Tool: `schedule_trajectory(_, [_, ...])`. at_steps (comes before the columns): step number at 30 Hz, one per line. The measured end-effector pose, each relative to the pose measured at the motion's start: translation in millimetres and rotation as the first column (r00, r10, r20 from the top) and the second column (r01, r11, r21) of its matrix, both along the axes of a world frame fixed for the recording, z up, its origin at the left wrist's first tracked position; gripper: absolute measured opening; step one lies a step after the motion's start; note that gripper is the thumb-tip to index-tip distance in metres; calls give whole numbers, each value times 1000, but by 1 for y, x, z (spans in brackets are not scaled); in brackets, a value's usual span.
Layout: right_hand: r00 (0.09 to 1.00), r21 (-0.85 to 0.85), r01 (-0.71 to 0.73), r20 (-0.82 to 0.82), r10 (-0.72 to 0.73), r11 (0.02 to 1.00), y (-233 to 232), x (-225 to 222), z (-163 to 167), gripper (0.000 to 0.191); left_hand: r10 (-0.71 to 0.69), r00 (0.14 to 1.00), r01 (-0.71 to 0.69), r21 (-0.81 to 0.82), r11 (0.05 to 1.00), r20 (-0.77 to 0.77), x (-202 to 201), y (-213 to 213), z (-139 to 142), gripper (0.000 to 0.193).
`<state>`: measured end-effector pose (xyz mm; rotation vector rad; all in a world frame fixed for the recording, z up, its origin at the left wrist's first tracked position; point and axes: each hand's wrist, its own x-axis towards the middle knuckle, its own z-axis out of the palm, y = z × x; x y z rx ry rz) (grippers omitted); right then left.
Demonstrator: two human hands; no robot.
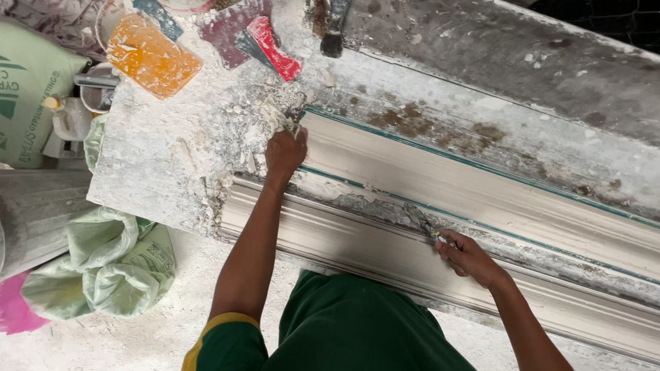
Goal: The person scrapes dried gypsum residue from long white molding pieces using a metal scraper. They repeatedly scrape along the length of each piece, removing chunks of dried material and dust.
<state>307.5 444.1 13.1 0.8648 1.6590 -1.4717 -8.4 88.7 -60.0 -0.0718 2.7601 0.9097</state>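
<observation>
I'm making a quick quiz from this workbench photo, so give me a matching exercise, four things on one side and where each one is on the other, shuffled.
Things:
1. left hand
2. right hand
3. orange trowel
4. green sack

Places:
A. on the floor beside the bench
B. at the end of the long white moulding
C. near the bench's top corner
D. at the moulding's near edge, holding a small tool

Pairs: 1-B, 2-D, 3-C, 4-A

Long off-white plaster cornice moulding (pixel 481 199), teal-edged. Grey-white plaster-crusted workbench (pixel 172 151), brown stains. Flat orange plastic scraper (pixel 152 56); red plastic scraper (pixel 275 49). Crumpled pale-green sack (pixel 103 264). Dark-green shirt sleeve, yellow-trimmed (pixel 223 340).
</observation>
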Motion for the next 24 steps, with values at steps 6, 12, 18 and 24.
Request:
schedule_trajectory(6, [997, -6, 62, -42, -62, 998, 12, 9, -4, 62, 21, 990, -21, -4, 1000, 141, -13, -1, 18, 58])
schedule_trajectory(12, [997, 78, -38, -64, 43, 996, 9, -15, 1, 67, -29, 991, 31, -19, 999, 133, -38, 16, 31, 57])
schedule_trajectory(18, [990, 66, -32, -135, 41, 997, -6, -27, 4, 65, -77, 974, 51, -127, 991, -214, 17, 33, 46, 58])
schedule_trajectory(24, [958, -76, -20, -286, -3, 997, -68, -45, -30, 64, -431, 884, 180, 718, 672, 181, 204, 81, 29, 34])
